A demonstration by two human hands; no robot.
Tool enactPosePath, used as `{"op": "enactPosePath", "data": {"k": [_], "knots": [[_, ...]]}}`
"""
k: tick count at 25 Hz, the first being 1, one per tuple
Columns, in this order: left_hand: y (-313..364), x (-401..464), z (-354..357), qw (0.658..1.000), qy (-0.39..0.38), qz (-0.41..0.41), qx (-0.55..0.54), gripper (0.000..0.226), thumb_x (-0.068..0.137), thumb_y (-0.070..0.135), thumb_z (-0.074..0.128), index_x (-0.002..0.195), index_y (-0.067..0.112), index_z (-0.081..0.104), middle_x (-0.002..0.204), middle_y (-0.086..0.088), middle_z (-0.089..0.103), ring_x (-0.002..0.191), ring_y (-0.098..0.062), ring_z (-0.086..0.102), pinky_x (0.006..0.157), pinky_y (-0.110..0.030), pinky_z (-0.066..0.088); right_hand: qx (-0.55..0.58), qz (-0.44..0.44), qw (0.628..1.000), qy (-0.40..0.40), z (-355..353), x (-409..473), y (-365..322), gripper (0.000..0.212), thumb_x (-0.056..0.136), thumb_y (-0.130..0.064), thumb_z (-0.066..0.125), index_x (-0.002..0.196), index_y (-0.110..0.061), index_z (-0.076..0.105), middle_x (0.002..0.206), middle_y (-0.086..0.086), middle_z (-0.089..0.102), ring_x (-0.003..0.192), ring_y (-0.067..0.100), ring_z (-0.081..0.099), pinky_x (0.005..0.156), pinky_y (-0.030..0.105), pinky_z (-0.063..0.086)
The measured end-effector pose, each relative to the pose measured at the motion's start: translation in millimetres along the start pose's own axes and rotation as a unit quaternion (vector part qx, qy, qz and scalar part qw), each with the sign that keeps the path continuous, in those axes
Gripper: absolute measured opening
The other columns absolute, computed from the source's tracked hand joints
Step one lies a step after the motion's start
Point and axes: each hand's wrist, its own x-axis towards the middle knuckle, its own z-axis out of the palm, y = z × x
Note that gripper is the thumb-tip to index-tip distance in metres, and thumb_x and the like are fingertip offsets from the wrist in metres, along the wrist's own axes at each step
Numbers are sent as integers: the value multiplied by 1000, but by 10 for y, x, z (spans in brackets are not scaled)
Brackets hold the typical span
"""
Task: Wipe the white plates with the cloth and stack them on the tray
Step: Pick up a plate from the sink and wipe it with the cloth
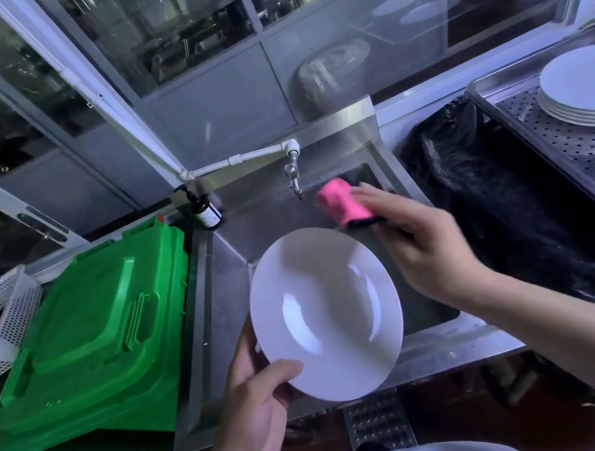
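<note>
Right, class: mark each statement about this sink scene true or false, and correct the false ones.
1. The left hand grips a white plate by its rim. True.
2. The right hand holds a blue cloth. False: the cloth is pink.
3. A stack of plates sits on the tray at the right. True.
4. The cloth is pressed flat on the middle of the plate. False: it is up beyond the plate's far edge, near the tap.
5. The green bin lies right of the sink. False: it is left of the sink.
</note>
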Motion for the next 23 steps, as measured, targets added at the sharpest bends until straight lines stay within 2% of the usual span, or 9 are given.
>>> {"op": "enactPosePath", "data": {"k": [2, 4, 7, 10, 14, 16, 18, 20, 23], "knots": [[65, 0, 9, 1000, -9, 15, -11, 67, 59, -7, 63, 116, 27, 74, 116, -13, 74, 102, -27, 70, 73, -32, 61, -169, -192, 958, -130, 198, 150, 6, 44, 97, -2, 53, 136, -19, 60, 147, -1, 53, 146, 19, 37, 121, 50, 23], [124, -1, -12, 999, -13, 25, -34, 61, 59, -7, 60, 110, 23, 77, 112, -13, 75, 96, -24, 73, 71, -31, 61, -239, -243, 916, -212, 334, 218, 69, 43, 100, -12, 48, 141, -21, 57, 151, -2, 49, 148, 20, 32, 122, 53, 16], [184, 14, -132, 998, 7, 43, -52, 60, 61, -4, 59, 112, 23, 75, 116, -10, 74, 99, -22, 73, 73, -35, 60, -240, -175, 935, -193, 464, 162, 132, 49, 94, -9, 49, 139, -24, 59, 149, -6, 51, 146, 16, 36, 121, 53, 18], [200, 69, -316, 995, 43, 66, -61, 61, 62, -7, 61, 110, 29, 75, 118, -3, 74, 102, -19, 71, 75, -37, 58, -246, -102, 946, -186, 567, -193, 95, 48, 87, -16, 49, 129, -29, 67, 139, -8, 61, 136, 16, 51, 108, 56, 39], [228, 223, -576, 995, 65, 56, -45, 68, 67, -8, 57, 123, 30, 65, 115, 1, 73, 105, -22, 67, 66, -37, 61, -186, -20, 931, -312, 639, -529, -114, 43, 92, -17, 47, 123, -37, 69, 123, -15, 70, 119, 6, 62, 90, 38, 56], [208, 317, -669, 997, 62, 35, -35, 72, 63, -8, 64, 122, 32, 66, 114, 0, 73, 105, -24, 67, 67, -39, 61, -29, 134, 911, -388, 603, -327, -249, 35, 98, -11, 55, 115, -35, 73, 100, -7, 77, 90, 4, 69, 82, 25, 54], [168, 399, -729, 998, 49, 21, -43, 68, 62, -6, 63, 118, 31, 69, 114, -5, 73, 102, -26, 68, 69, -38, 60, 148, 302, 876, -345, 575, -97, -312, 35, 96, 2, 58, 99, -25, 80, 94, 2, 78, 82, 12, 68, 82, 27, 51], [153, 449, -749, 998, 38, 16, -46, 64, 63, -3, 60, 115, 32, 71, 112, -5, 73, 99, -22, 68, 68, -35, 59, 213, 401, 872, -180, 540, 89, -271, 37, 93, 8, 56, 90, -19, 82, 93, 10, 76, 80, 19, 68, 77, 30, 50], [163, 494, -767, 999, 6, 4, -41, 69, 64, -3, 60, 125, 29, 67, 115, -6, 72, 99, -20, 68, 64, -31, 58, 75, 319, 945, 18, 684, 302, -198, 26, 100, -13, 58, 91, -26, 80, 75, 0, 72, 66, 11, 63, 62, 26, 52]]}}
